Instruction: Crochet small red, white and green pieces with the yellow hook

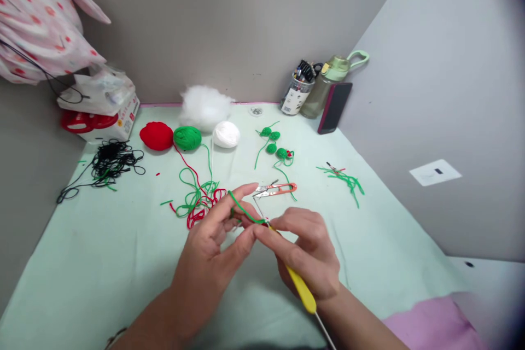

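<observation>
A crochet hook with a yellow handle [302,290] lies in the grip of my right hand [309,249], its tip up at my left fingertips. Green yarn [246,212] loops over the raised index finger of my left hand [209,254] and runs down to the hook tip. My left thumb and fingers pinch at the yarn's lower end; the small work there is mostly hidden by the fingers. Just beyond my hands lie orange-handled thread snips [283,190]. Tangled red and green yarn [200,199] rests behind my left hand.
Red [156,136], green [187,138] and white [226,135] yarn balls stand before white stuffing [207,106]. Several small green crocheted balls [271,148] lie mid-table. Black yarn [112,163] is at left, green scraps [346,179] at right. A phone [335,108] leans against a bottle [318,97].
</observation>
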Available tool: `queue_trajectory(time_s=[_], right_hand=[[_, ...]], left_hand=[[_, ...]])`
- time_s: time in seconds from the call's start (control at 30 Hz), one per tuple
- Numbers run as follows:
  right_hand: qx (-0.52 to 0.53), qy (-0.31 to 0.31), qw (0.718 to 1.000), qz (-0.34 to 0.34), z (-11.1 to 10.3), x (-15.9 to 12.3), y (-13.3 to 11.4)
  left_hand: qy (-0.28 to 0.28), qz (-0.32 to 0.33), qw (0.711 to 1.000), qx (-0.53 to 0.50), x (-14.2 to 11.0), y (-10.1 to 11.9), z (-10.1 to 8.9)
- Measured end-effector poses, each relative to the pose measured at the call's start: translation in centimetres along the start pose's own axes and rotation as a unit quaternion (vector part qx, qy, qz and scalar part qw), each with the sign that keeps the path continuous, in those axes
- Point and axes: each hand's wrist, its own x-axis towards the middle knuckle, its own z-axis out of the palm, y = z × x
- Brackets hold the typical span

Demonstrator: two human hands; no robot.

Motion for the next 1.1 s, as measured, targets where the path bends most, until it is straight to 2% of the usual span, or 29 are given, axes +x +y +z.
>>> queue_trajectory(time_s=[0.07, 0.13, 0.27, 0.37, 0.43, 0.5, 0.6, 0.7, 0.77, 0.83, 0.97, 1.03, 1.1], right_hand=[[-0.021, 0.003, 1.000, -0.007, -0.1, -0.3, 0.1], [-0.010, -0.017, 1.000, 0.012, -0.1, -0.3, 0.0], [0.072, -0.021, 0.996, 0.039, 0.2, 1.0, -0.5], [0.153, -0.024, 0.983, 0.095, 0.3, 1.9, -0.9], [0.160, -0.024, 0.980, 0.120, 0.4, 1.9, -0.9], [0.103, -0.026, 0.990, 0.089, 0.3, 1.5, -0.7], [-0.010, -0.050, 0.999, -0.010, 0.1, 0.7, -0.2], [-0.025, -0.053, 0.997, -0.051, -0.1, 0.4, 0.0], [0.008, -0.041, 0.999, -0.019, -0.1, 0.5, 0.0], [0.081, -0.027, 0.995, 0.052, 0.0, 1.0, 0.0], [0.279, -0.045, 0.941, 0.185, -0.1, 2.4, 0.4], [0.304, -0.052, 0.927, 0.212, -0.1, 2.6, 0.4], [0.250, -0.037, 0.946, 0.203, 0.1, 2.1, 0.2]], left_hand=[[-0.023, -0.055, 0.990, -0.124, -0.1, -0.2, 0.4], [-0.022, -0.090, 0.977, -0.190, -0.1, -0.4, 0.5], [-0.010, -0.144, 0.960, -0.240, 0.2, -0.1, 0.1], [-0.050, -0.175, 0.949, -0.257, 0.7, 0.0, -0.5], [-0.067, -0.181, 0.948, -0.252, 0.9, -0.1, -0.7], [-0.054, -0.170, 0.954, -0.239, 0.9, -0.2, -0.6], [0.016, -0.125, 0.970, -0.208, 0.6, -0.2, 0.1], [0.063, -0.088, 0.977, -0.182, 0.3, 0.0, 0.9], [0.072, -0.074, 0.979, -0.174, 0.4, 0.1, 1.0], [0.073, -0.070, 0.980, -0.172, 0.6, 0.2, 0.8], [0.015, -0.128, 0.970, -0.207, 1.1, 0.4, 0.0], [-0.010, -0.152, 0.963, -0.222, 1.2, 0.4, -0.1], [0.010, -0.142, 0.963, -0.229, 1.2, 0.2, 0.1]])
